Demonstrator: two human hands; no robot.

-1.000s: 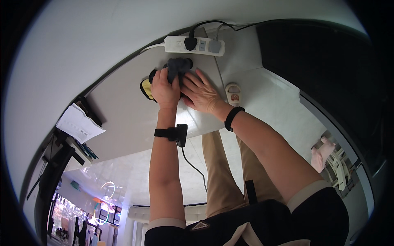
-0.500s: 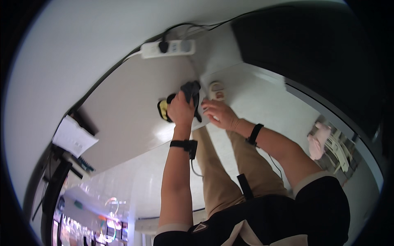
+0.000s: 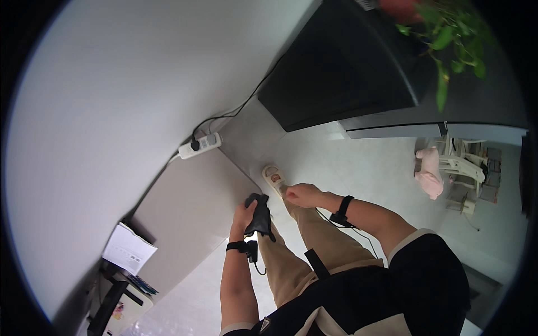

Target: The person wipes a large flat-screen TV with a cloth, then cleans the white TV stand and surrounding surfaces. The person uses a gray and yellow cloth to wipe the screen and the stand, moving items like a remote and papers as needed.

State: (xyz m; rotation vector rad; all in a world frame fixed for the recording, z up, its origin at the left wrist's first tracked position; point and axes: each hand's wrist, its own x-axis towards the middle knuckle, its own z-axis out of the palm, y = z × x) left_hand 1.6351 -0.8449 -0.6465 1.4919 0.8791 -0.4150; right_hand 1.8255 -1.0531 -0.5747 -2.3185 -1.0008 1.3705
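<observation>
A dark grey and black glove [image 3: 259, 218] hangs from my left hand [image 3: 243, 216], whose fingers and thumb are closed round its upper part. The lower end of the glove dangles in front of my left trouser leg. To the right, my right hand [image 3: 303, 195] is held apart from the glove, above my right leg. Its fingers are curled in, and nothing shows in them. Black straps with small devices [image 3: 246, 249] circle both wrists.
A pale tabletop [image 3: 185, 196] lies left, with a white power strip [image 3: 200, 146] and paper sheets [image 3: 129, 248]. A black cabinet [image 3: 336, 67] stands ahead, a leafy plant [image 3: 448, 39] at upper right. A pink plush toy [image 3: 429, 172] and white chair [image 3: 462, 167] are farther right.
The view has swung, bringing the plant in. My right hand has drawn away from the glove and its fingers have curled. The yellow and black patch beside my left hand no longer shows.
</observation>
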